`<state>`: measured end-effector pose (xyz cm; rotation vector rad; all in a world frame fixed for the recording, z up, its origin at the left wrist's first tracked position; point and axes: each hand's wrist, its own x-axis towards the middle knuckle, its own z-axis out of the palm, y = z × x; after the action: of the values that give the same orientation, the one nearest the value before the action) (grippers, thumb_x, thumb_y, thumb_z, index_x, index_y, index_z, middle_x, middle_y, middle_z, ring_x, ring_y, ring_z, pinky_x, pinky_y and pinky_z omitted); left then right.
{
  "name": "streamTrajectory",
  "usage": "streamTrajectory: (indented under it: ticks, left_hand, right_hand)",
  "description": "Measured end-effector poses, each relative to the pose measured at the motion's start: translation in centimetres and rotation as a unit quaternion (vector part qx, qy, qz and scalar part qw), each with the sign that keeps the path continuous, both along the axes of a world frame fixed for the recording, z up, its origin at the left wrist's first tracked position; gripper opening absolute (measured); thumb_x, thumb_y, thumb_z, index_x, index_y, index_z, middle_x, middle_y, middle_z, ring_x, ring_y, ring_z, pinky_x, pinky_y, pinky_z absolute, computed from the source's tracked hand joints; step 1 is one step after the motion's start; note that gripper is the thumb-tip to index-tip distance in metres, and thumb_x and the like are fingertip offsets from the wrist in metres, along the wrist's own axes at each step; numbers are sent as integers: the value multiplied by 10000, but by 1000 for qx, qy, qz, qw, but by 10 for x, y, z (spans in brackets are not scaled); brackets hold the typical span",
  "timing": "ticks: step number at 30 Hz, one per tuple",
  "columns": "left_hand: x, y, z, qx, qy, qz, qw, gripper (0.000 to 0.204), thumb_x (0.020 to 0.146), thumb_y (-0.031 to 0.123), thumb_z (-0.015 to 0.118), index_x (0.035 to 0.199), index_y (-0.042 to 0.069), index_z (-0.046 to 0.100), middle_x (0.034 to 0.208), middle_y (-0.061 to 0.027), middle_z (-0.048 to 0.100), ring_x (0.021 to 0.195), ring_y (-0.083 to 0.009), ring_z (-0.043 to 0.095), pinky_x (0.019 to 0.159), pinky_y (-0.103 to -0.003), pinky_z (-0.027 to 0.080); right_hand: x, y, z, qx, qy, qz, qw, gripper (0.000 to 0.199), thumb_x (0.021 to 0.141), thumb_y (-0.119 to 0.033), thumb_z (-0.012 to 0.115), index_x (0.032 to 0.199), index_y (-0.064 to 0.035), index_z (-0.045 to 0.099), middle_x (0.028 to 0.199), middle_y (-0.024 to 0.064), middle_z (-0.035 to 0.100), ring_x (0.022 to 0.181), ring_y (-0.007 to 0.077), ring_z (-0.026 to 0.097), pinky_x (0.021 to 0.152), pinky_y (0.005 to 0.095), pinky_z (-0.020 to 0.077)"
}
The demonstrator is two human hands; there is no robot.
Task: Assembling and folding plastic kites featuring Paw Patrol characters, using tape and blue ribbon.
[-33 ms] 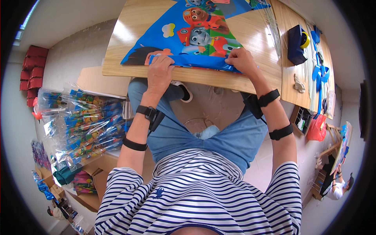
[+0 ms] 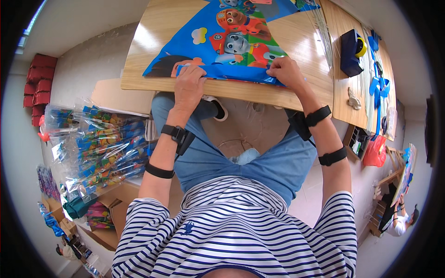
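A shiny blue sheet (image 2: 185,44) printed with cartoon dogs lies on the wooden table (image 2: 148,30), widening toward me. Along its near side, a plain blue strip (image 2: 232,71) is folded over, close to the table edge. My left hand (image 2: 189,88) pinches the left part of this fold, thumb and fingers pressed together. The right end is gripped by my right hand (image 2: 288,74) between thumb and curled fingers. Both hands rest at the table's front edge, with the strip stretched between them.
On the right stands a dark tape dispenser (image 2: 351,53) with yellow tape, beside blue ribbon (image 2: 381,88) and thin rods (image 2: 324,37). Clear-bagged printed goods (image 2: 106,148) are piled at left above a cardboard box (image 2: 123,204). A person (image 2: 403,222) sits far right.
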<state>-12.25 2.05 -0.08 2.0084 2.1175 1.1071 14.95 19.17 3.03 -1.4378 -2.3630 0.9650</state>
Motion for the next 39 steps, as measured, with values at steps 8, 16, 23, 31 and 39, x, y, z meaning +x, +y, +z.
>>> streamTrajectory:
  ticks: [8,16,23,31,39]
  left_hand:
    - [1,0,1,-8,-6,4,1000,117,819,5,692,934,22,680,971,-123,673,981,-334,631,861,-419,496]
    - [0,-1,2,-9,-2,-1,1000,116,830,11,687,944,29,680,987,-122,670,990,-340,625,864,-423,496]
    - [0,1,-1,2,6,0,1000,137,769,12,730,884,51,665,958,-92,658,988,-324,613,860,-432,496]
    - [-2,1,-1,-14,27,-1,1000,116,824,29,702,937,38,681,984,-106,662,986,-326,623,868,-415,488]
    - [-7,0,-2,-7,56,-7,998,140,810,66,734,936,39,679,987,-90,654,1000,-312,618,872,-413,483]
  right_hand:
    - [-11,-3,-1,-52,-136,-47,988,163,739,-192,758,858,-82,767,897,177,739,908,363,713,796,449,568]
    - [-14,-12,-7,38,-130,-41,990,192,760,-104,634,890,-56,767,940,251,724,938,434,702,803,481,566]
    - [-14,-19,-10,104,-112,-64,986,196,727,-130,789,870,-58,676,883,137,692,897,380,666,766,474,523]
    - [-4,-40,-14,436,-15,184,881,123,724,-24,650,825,-87,619,873,81,565,869,284,578,764,408,470]
    - [5,-62,-17,431,-22,206,878,54,740,-57,615,768,-63,570,831,84,547,810,261,564,728,384,458]
